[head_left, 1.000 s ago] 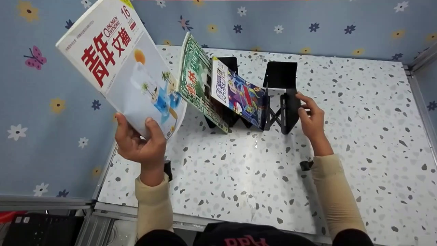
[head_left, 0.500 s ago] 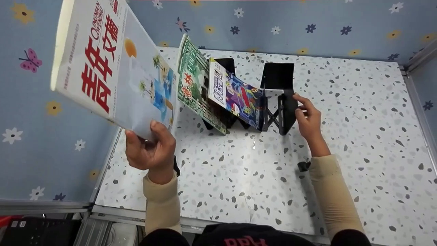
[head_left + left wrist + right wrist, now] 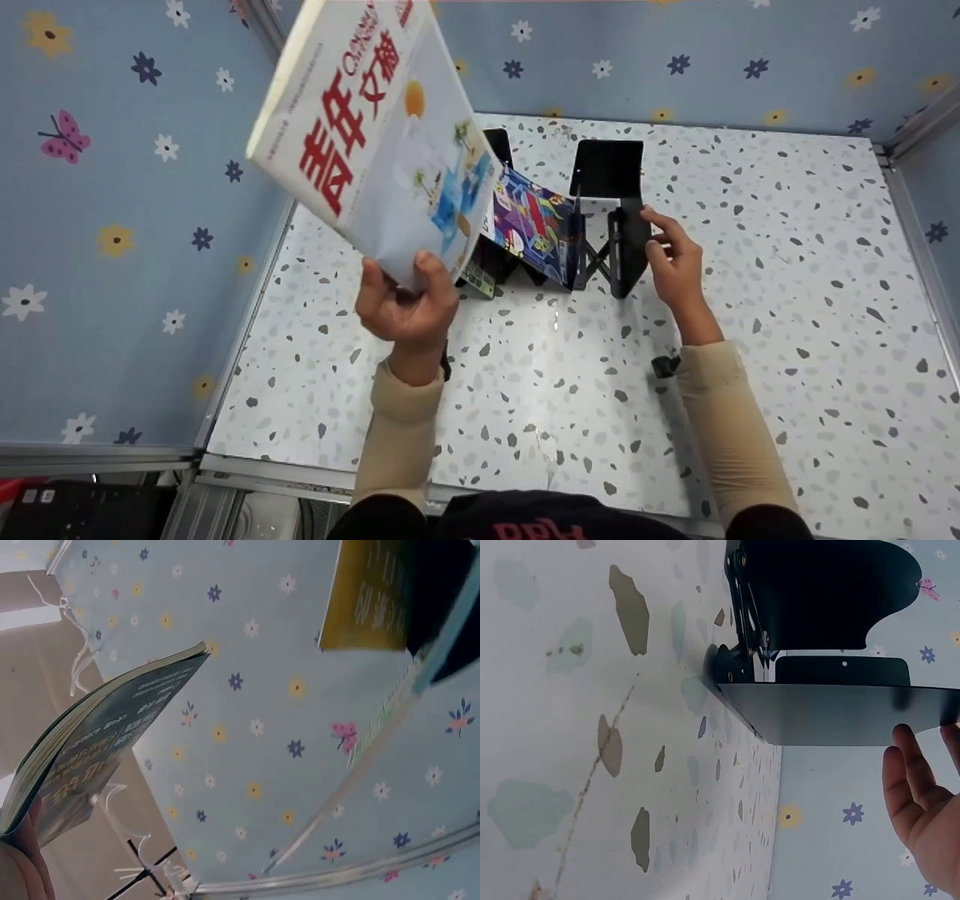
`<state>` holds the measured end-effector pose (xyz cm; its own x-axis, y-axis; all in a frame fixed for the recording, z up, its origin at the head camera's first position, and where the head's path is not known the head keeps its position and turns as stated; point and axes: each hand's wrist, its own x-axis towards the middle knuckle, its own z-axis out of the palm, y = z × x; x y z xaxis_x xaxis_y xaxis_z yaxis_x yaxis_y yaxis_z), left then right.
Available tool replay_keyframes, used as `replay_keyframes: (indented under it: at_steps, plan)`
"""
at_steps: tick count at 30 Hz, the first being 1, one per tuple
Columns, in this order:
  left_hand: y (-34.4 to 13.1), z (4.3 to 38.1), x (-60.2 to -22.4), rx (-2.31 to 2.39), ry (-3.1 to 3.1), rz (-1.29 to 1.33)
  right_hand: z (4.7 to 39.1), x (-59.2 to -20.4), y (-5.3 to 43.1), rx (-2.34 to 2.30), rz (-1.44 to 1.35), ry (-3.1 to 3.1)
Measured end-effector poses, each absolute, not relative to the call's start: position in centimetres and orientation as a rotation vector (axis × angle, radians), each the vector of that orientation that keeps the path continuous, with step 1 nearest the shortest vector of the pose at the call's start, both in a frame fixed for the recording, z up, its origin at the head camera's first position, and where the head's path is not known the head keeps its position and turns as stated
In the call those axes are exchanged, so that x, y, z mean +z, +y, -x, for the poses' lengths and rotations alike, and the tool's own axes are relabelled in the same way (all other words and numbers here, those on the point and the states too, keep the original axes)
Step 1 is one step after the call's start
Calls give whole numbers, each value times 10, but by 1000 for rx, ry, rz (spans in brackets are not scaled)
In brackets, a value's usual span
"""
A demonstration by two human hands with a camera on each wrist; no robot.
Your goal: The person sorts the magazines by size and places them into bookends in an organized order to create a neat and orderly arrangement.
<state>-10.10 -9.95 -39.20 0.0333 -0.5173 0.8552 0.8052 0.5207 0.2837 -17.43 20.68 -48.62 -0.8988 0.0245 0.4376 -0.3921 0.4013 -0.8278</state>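
My left hand (image 3: 409,300) grips the lower edge of a magazine (image 3: 397,150) with a pale blue cover and large red characters. The magazine is raised and tilted over the left side of a black folding bookend (image 3: 607,169). In the left wrist view its dark back cover (image 3: 112,742) and page edges show. A purple illustrated magazine (image 3: 536,217) leans inside the bookend. Beside it, only the lower corner of a green magazine (image 3: 480,281) shows, the rest hidden behind the raised one. The fingertips of my right hand (image 3: 675,259) touch the bookend's right panel (image 3: 840,712).
The bookend stands on a white speckled table (image 3: 787,315) near the back. Blue flowered walls (image 3: 135,300) close in the left and back sides. A black device (image 3: 90,510) lies below the table at the front left.
My left hand has carried the pale blue magazine to the right, so that it now covers most of the green one. My right hand stays at the bookend's right panel.
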Motion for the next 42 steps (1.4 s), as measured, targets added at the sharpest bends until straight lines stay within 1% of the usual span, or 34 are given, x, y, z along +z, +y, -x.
replay_keyframes:
  at_steps: [10, 17, 32, 36, 42]
  plan:
    - [-47, 133, -429, -992, -1289, 242, 173, -483, 207, 1538, -288, -2293]
    - [-26, 153, -456, -893, -1446, 193, 174, -484, 208, 1519, -294, -2307]
    - [31, 189, -481, -853, -1499, 142, 175, -483, 209, 1532, -309, -2278]
    - [44, 197, -492, -873, -1510, 157, 175, -483, 209, 1530, -305, -2276]
    - [54, 202, -512, -888, -1598, 72, 174, -485, 209, 1521, -307, -2293]
